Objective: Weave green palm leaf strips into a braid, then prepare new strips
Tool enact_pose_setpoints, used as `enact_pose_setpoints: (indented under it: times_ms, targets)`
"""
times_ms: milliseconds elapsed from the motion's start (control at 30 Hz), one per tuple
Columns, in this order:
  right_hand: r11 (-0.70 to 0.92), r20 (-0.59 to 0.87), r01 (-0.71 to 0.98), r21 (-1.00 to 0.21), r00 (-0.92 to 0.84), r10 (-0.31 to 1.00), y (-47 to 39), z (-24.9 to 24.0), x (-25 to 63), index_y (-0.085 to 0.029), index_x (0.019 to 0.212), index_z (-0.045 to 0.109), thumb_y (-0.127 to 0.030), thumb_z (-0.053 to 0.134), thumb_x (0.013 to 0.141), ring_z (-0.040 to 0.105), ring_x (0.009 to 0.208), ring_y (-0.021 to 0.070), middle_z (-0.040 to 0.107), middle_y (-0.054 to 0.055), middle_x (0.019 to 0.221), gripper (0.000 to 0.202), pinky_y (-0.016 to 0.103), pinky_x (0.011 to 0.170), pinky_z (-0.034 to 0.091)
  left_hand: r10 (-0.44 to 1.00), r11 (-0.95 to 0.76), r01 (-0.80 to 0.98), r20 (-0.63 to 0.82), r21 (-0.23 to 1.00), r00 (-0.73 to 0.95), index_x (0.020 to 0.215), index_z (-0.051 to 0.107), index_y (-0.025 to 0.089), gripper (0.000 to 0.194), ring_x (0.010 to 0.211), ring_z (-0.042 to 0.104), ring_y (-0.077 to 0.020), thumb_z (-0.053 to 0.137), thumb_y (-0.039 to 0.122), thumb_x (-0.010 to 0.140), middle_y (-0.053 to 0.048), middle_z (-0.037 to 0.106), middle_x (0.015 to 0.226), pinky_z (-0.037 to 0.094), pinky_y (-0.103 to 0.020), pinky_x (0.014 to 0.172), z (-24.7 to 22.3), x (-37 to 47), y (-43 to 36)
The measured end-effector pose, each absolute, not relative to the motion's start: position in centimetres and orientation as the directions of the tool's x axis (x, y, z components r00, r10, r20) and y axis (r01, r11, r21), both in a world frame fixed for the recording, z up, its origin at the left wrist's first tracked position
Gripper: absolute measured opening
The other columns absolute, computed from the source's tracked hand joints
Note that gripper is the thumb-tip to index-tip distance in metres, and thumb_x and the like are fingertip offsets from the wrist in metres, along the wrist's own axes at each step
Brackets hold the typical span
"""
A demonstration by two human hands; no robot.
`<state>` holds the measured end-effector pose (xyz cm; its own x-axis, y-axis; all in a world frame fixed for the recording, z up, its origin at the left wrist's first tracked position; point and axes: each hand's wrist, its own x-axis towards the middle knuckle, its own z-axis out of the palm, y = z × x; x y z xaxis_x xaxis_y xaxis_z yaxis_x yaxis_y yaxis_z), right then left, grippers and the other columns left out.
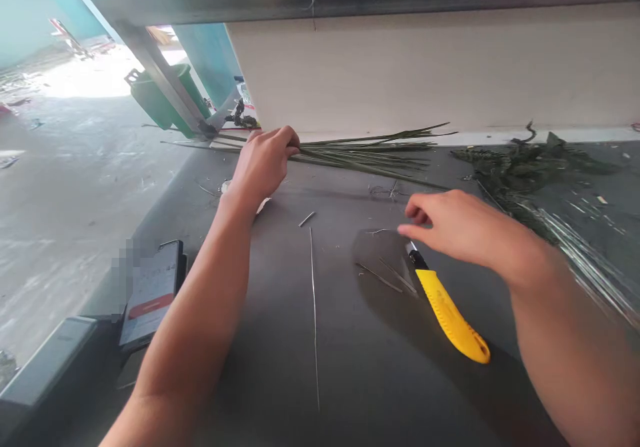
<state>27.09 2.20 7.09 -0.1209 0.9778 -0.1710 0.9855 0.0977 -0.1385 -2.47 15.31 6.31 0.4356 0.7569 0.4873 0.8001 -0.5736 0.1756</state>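
At the back of the dark tabletop, my left hand is closed around a bundle of thin green stems. The stems fan out to the right and a few ends stick out to the left. My right hand hovers over the table, right of the middle. Its fingers are curled and the thumb stands apart from them, with nothing visible between. Just below it lies a yellow utility knife. Short dark wire pieces lie left of the knife. A thin straight wire runs front to back between my arms.
Dark green artificial foliage and a bunch of shiny wires lie at the right. A phone rests at the left edge. A metal bar crosses above the table before a pale wall. A green bin stands beyond.
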Motion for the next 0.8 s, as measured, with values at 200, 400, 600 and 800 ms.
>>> enact_pose_setpoints:
  times_ms: [200,400,600,800]
  targets:
    - [0.304,0.480,0.913,-0.271,-0.146,0.865,2.9,7.4,27.2,-0.018,0.121,0.071,-0.032,0.068,0.090,0.068,0.104,0.0288,0.072,0.012,0.117,0.034,0.041,0.088,0.053,0.745,-0.616,0.763,0.461,0.196,0.483,0.093,0.070,0.024,0.024,0.075,0.057,-0.0180,0.049,0.013,0.090,-0.001,0.070,0.078,0.042,-0.037,0.096,10.9,-2.7,12.5]
    - [0.258,0.187,0.779,-0.572,-0.183,0.965,2.0,8.3,25.9,-0.025,0.105,0.080,-0.039,0.064,0.094,0.070,0.082,0.0234,0.078,0.005,0.096,0.024,0.035,0.071,0.053,0.732,-0.652,0.743,0.376,0.148,0.568,0.096,0.070,0.020,0.028,0.095,0.058,-0.0203,0.043,0.011,0.092,-0.001,0.072,0.082,0.032,-0.042,0.111,13.3,-2.4,9.6]
    - [0.125,-0.081,0.618,-0.776,-0.294,0.952,1.3,8.1,24.7,-0.026,0.097,0.079,-0.054,0.076,0.081,0.065,0.071,0.0188,0.075,0.002,0.083,0.032,0.031,0.062,0.048,0.709,-0.674,0.731,0.374,0.108,0.598,0.094,0.070,0.023,0.027,0.106,0.057,-0.0255,0.045,0.014,0.092,-0.004,0.072,0.082,0.036,-0.045,0.109,14.0,-2.0,8.5]
    - [0.027,-0.059,0.377,-0.926,-0.214,0.975,1.5,7.6,23.8,-0.024,0.091,0.078,-0.049,0.083,0.074,0.062,0.074,0.0176,0.071,0.001,0.080,0.031,0.031,0.066,0.048,0.624,-0.622,0.778,0.655,0.088,0.425,0.105,0.070,0.023,0.016,0.107,0.061,-0.0261,0.061,0.030,0.095,-0.008,0.070,0.108,0.044,-0.042,0.102,14.5,-0.9,7.0]
